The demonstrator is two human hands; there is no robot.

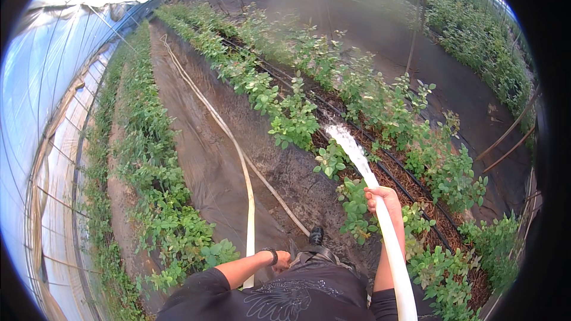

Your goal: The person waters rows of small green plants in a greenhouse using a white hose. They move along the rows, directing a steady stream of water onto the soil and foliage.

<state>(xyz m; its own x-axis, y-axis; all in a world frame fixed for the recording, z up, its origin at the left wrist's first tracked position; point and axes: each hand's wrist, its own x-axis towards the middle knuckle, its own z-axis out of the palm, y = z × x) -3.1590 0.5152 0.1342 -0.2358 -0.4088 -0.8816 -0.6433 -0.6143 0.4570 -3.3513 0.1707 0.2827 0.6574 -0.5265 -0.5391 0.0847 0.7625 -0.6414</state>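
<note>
A thick white hose [392, 245] runs up along my right forearm, and my right hand [384, 200] grips it close to its end. Water [348, 142] gushes from that end onto the planted bed, between the leafy plants [292, 118]. Two black drip lines [392, 158] lie along the mulch [435, 205] there. My left hand [281, 262], below a dark wristband, rests near my waist with its fingers curled; what they may hold is hidden. Another length of hose [248, 196] passes under my left forearm.
The hose stretches far down the dark ground-sheet path [192, 142] and doubles back toward my shoe [316, 235]. A leafy row [151, 187] and plastic greenhouse wall [58, 178] flank the left side. Slanted poles [508, 149] stand at the right, and a thin post [417, 22] rises farther back.
</note>
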